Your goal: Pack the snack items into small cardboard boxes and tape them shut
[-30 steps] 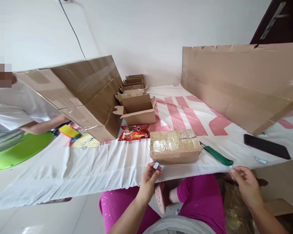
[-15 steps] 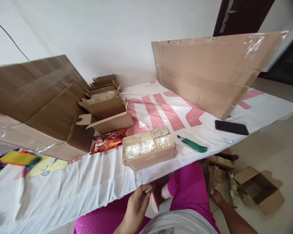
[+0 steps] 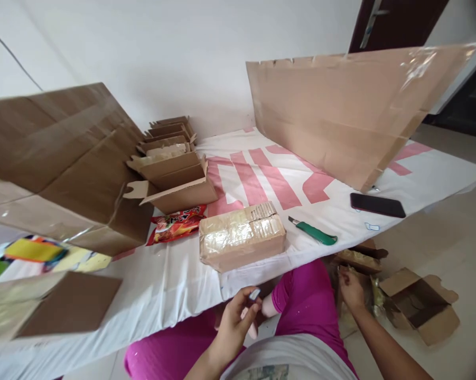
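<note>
My left hand [image 3: 238, 319] is in front of the table's edge, above my lap. Its thumb and fingers pinch a small pale, sticker-like piece [image 3: 254, 294]. Down at floor level on the right, my right hand [image 3: 351, 287] has its fingers curled at the top of an opened carton wrapped in clear film; what they grip is hidden. On the tabletop ahead lies a taped cardboard box [image 3: 241, 237], closed, with shiny tape over its top. A green utility knife [image 3: 315, 232] rests right of that box, its blade slightly out.
A red snack packet [image 3: 176, 226] lies beside a row of open cartons [image 3: 178, 192]. Large cardboard panels stand left [image 3: 63, 142] and right [image 3: 341, 116]. A phone [image 3: 377, 205] is near the right edge. An open box [image 3: 420, 303] sits on the floor.
A blurred cardboard box has appeared on the table's left front. My right hand has risen along the floor carton. My left hand has shifted slightly right and up with the small piece.
</note>
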### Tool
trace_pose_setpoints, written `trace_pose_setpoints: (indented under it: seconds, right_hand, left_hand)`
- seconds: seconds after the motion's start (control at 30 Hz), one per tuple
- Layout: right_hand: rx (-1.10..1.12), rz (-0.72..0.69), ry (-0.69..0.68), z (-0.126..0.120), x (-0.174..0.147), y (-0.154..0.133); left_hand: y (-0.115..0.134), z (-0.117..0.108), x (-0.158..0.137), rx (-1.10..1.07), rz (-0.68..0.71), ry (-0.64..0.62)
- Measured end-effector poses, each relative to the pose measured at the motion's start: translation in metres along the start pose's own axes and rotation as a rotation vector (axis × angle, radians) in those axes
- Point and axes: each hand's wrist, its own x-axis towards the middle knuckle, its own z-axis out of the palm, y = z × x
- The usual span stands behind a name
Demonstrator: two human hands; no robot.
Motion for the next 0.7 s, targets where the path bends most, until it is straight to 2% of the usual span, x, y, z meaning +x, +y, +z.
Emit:
trace_pose_setpoints:
  seconds: [0.07,0.17,0.23,0.3,0.37,0.43,0.5,0.53,0.6,0.7]
  right_hand:
    - [0.086,-0.067,-0.077,0.0,-0.002,-0.029]
    - [0.249,-0.229,-0.276,-0.003,-0.024,-0.089]
    - [0.452,-0.332,-0.491,-0.004,-0.045,-0.131]
    - [0.596,-0.36,-0.651,-0.002,-0.065,-0.165]
    - [0.632,-0.416,-0.703,0.001,-0.079,-0.188]
    - [0.595,-0.518,-0.672,0.001,-0.082,-0.199]
    - [0.543,-0.571,-0.589,-0.004,-0.071,-0.199]
    - [0.527,-0.543,-0.52,-0.009,-0.059,-0.195]
    - [0.515,-0.401,-0.315,-0.026,-0.025,-0.18]
    - [0.502,-0.183,0.035,-0.058,0.044,-0.14]
  left_hand:
    - [0.003,0.004,0.0,-0.06,-0.033,-0.062]
    - [0.009,0.009,-0.002,-0.097,-0.054,-0.09]
    - [0.012,0.011,-0.005,-0.078,-0.049,-0.113]
    - [0.012,0.012,-0.009,-0.023,-0.033,-0.143]
    - [0.009,0.011,-0.012,0.052,-0.01,-0.179]
    - [0.002,0.01,-0.015,0.105,0.019,-0.193]
    - [-0.007,0.008,-0.016,0.109,0.052,-0.162]
    - [-0.011,0.007,-0.016,0.095,0.066,-0.133]
    - [-0.018,0.006,-0.015,0.056,0.078,-0.065]
    - [-0.025,0.002,-0.014,0.019,0.045,-0.002]
